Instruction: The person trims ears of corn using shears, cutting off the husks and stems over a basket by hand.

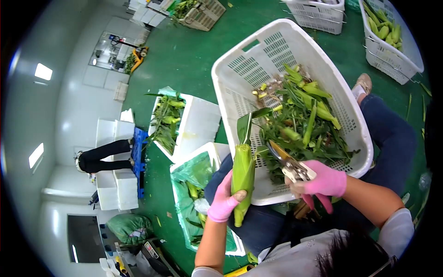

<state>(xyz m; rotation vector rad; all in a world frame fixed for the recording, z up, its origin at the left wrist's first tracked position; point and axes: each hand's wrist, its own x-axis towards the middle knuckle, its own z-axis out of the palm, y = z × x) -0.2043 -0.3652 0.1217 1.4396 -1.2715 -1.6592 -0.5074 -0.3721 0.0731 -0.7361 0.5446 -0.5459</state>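
My left hand (224, 199), in a pink glove with bare fingertips, is wrapped round a green corn ear in its husk (243, 177). The ear stands roughly upright, with a long leaf rising from its top end. In my right hand (318, 180), also pink-gloved, are pruning shears (295, 166), their blades pointing up and left, a little right of the ear and apart from it. Beneath both, a large white basket (290, 28) holds cut green leaves and husks (300, 111) and some stem pieces.
Left of the basket stand a foam box (198, 122) of corn and leaves and another lined with green plastic (196, 168). More baskets (316, 18) stand at the top. A person (104, 155) is by a blue pallet (138, 161) at the left.
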